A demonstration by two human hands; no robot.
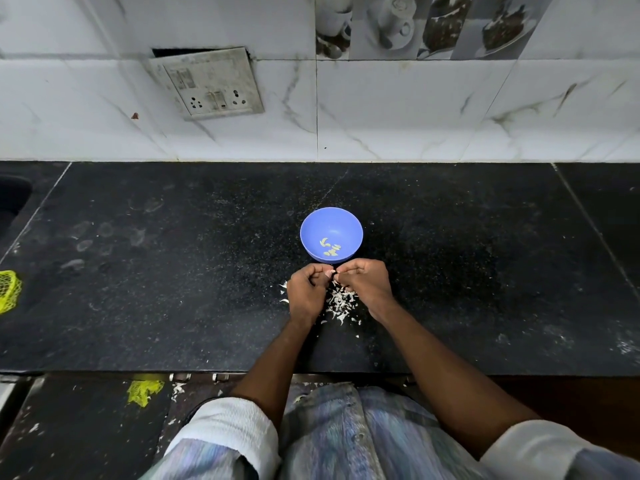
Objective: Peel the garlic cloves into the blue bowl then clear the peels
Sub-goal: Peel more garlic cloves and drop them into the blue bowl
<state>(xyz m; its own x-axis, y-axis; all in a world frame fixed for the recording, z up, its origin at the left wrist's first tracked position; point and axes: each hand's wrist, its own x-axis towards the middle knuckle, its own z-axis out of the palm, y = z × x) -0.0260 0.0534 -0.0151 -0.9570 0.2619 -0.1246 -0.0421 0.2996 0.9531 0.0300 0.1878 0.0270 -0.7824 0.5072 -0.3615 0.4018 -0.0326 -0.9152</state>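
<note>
I pinch one small garlic clove, mostly hidden, between the fingertips of my left hand [306, 292] and right hand [367, 284], just before the round blue plastic bowl [331, 233]; it seems light and slippery, so I take it at its ends.

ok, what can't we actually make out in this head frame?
- Whatever the left hand and right hand pinch between them: too small, hidden by fingertips.
- Count of pale peeled garlic cloves in the round blue plastic bowl: too small.
- Heap of white papery peels on the black speckled stone counter: partly covered by both hands.
- Yellow mesh bag: cut off by the left edge.
</note>
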